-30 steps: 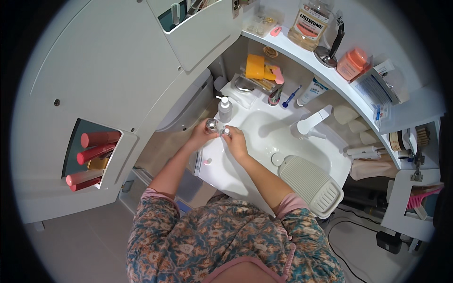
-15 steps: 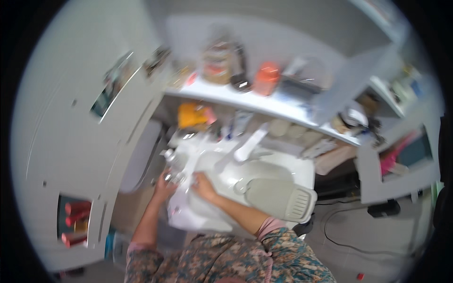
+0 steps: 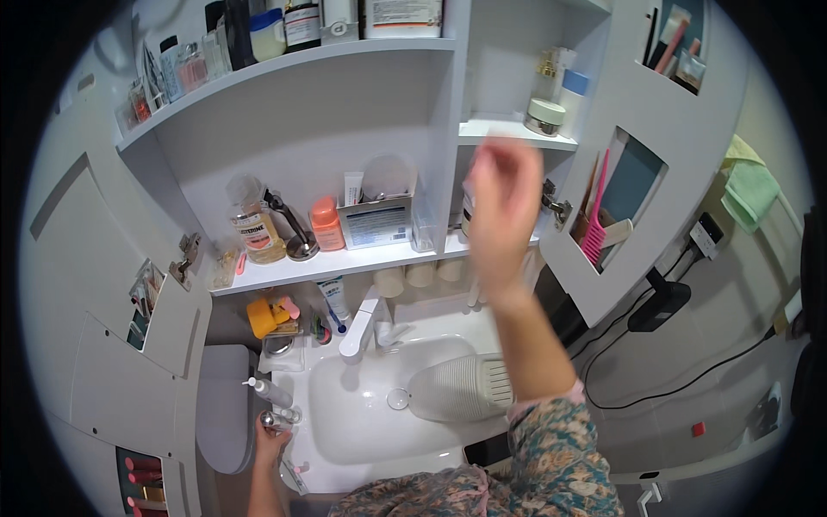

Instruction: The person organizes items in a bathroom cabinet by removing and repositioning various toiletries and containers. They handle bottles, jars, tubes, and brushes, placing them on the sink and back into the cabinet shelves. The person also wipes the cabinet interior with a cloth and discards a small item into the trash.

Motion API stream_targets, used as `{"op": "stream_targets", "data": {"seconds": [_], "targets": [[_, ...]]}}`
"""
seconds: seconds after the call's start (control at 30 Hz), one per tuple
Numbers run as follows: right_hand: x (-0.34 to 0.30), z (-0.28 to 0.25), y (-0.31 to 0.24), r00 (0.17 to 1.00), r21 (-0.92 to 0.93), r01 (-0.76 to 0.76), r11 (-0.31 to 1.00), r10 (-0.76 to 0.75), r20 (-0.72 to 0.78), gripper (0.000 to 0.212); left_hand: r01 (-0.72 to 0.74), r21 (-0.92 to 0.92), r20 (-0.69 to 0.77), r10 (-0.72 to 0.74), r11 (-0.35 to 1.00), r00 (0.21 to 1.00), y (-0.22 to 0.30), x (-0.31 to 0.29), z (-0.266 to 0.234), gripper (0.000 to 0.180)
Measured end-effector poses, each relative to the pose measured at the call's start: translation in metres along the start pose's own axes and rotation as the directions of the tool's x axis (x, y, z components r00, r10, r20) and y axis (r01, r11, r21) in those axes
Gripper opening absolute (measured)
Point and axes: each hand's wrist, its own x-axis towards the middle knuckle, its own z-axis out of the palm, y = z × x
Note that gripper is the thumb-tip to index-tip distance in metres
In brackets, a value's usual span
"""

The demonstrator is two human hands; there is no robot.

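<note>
On the sink's left rim, my left hand (image 3: 269, 448) is closed around a small silvery-topped bottle (image 3: 274, 420). Right beside it stand a white pump bottle (image 3: 274, 394) and another small clear bottle (image 3: 291, 414). My right hand (image 3: 504, 220) is raised in front of the right-hand compartment of the open wall cabinet, nearest a dark bottle (image 3: 468, 214) on the lower shelf. Motion smears its fingers, so whether anything is in them does not show. Above that hand a jar with a pale lid (image 3: 545, 115) sits on the small upper shelf.
Below is the white sink (image 3: 345, 431) with its faucet (image 3: 360, 327) and a ribbed grey washboard (image 3: 457, 388). The open right door (image 3: 620, 207) carries a pink comb (image 3: 596, 228). Along the lower shelf stand a mouthwash bottle (image 3: 258, 233) and an orange bottle (image 3: 326, 226).
The view has tilted up to the cabinet shelves. My right hand has left the sink's left side and risen to the right compartment. My left hand stays by the bottles.
</note>
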Motion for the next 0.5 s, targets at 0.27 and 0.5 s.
{"op": "stream_targets", "data": {"seconds": [0.27,0.5], "targets": [[0.162,-0.010,0.071,0.942,-0.569,-0.139,0.811,0.285,0.176,0.052,-0.024,0.021,-0.076,0.026,0.999,0.997,0.004,-0.001,-0.007,0.092],[0.194,-0.004,0.090,0.916,-0.513,-0.118,0.851,0.292,0.274,0.041,-0.050,0.076,-0.240,0.067,0.996,0.969,0.019,-0.020,0.002,0.092]]}}
